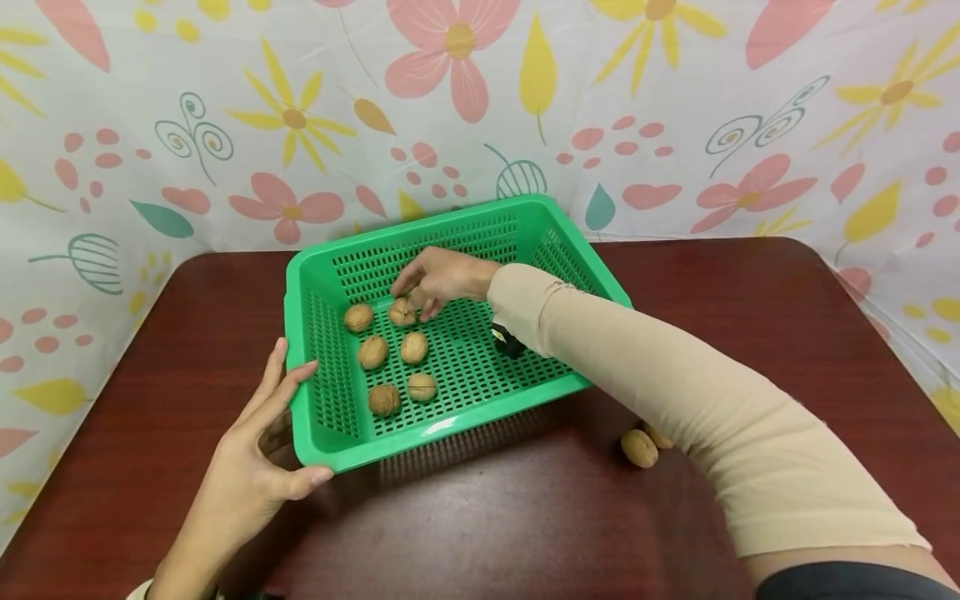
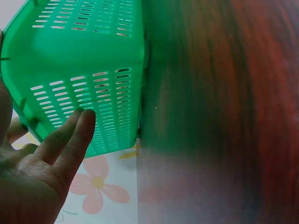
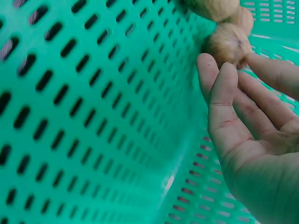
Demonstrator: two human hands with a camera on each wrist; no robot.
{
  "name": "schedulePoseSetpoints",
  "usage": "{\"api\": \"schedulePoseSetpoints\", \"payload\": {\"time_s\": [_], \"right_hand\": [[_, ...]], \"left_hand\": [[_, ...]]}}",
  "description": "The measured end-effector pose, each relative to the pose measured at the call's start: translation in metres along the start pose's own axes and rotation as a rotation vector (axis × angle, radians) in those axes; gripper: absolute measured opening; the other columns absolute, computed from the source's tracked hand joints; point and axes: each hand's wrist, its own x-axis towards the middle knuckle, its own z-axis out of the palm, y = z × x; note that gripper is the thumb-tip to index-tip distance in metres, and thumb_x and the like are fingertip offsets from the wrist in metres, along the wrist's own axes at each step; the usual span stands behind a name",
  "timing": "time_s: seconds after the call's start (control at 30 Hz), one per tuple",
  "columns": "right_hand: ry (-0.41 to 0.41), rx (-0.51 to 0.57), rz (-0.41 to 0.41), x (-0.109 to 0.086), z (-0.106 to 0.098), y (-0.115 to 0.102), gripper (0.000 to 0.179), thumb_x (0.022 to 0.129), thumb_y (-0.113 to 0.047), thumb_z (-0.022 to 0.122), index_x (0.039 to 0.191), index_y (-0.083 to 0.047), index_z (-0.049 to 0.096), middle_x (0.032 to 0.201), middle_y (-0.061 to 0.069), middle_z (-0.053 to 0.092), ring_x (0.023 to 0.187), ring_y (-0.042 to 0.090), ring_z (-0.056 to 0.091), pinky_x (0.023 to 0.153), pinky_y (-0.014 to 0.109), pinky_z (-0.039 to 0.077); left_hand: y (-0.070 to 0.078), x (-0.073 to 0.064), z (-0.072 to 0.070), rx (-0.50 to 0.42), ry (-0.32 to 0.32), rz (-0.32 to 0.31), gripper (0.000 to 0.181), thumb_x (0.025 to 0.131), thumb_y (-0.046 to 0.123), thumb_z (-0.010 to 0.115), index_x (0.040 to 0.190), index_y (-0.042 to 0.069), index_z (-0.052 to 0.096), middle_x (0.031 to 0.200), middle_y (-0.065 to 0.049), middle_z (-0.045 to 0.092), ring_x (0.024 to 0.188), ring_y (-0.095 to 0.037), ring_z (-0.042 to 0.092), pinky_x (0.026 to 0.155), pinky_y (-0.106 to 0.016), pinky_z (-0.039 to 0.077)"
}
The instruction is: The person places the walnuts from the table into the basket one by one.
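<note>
A green plastic basket [image 1: 480, 410] with slotted walls stands on the table, several walnuts [image 1: 372, 352] lying on its floor toward the left. At its front left corner my left hand [image 1: 243, 471] holds the rim, thumb along the front and fingers at the left side. The left wrist view shows two fingertips against the slotted outer wall [image 2: 110, 105]. Inside the basket, my right hand [image 1: 447, 277] pinches a walnut [image 3: 228, 45] in the back row between thumb and fingers. It sits at the basket floor beside other walnuts. My right forearm crosses over the basket's right side.
Two more walnuts [image 1: 640, 448] lie on the dark red-brown table [image 1: 480, 517] to the right of the basket, one partly hidden by my right sleeve [image 1: 660, 375]. A flower-patterned cloth [image 1: 645, 100] hangs behind the table, close to the basket's back rim.
</note>
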Motion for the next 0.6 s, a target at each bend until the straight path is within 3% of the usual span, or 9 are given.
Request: {"api": "schedulePoseSetpoints", "payload": {"time_s": [0.23,0.43,0.6], "right_hand": [[0.037,-0.012,-0.057,-0.028,-0.027,-0.012,0.043,0.102,-0.004,0.064,0.145,-0.006,0.061,0.148,0.013,0.06,0.114,0.038,0.071,0.103,0.048,0.056],[0.1,-0.084,-0.141,-0.085,-0.054,-0.021,0.04,0.102,-0.012,0.064,0.143,-0.01,0.064,0.147,0.01,0.062,0.109,0.03,0.072,0.094,0.039,0.058],[0.191,-0.146,-0.144,-0.139,-0.064,-0.011,0.036,0.102,-0.014,0.066,0.138,-0.018,0.069,0.134,0.005,0.07,0.1,0.028,0.073,0.088,0.036,0.058]], "left_hand": [[0.0,0.0,0.0,-0.011,-0.003,0.003,0.11,0.065,-0.01,0.09,0.161,0.018,0.043,0.178,-0.003,0.009,0.125,0.007,0.058,0.091,-0.009,0.052],[0.001,0.0,0.0,-0.013,-0.008,0.0,0.111,0.065,-0.009,0.091,0.161,0.019,0.043,0.179,-0.003,0.009,0.126,0.007,0.057,0.092,-0.009,0.051],[0.002,0.0,0.0,-0.012,-0.011,-0.005,0.111,0.065,-0.009,0.091,0.161,0.02,0.043,0.179,0.0,0.009,0.127,0.007,0.056,0.092,-0.009,0.052]]}}
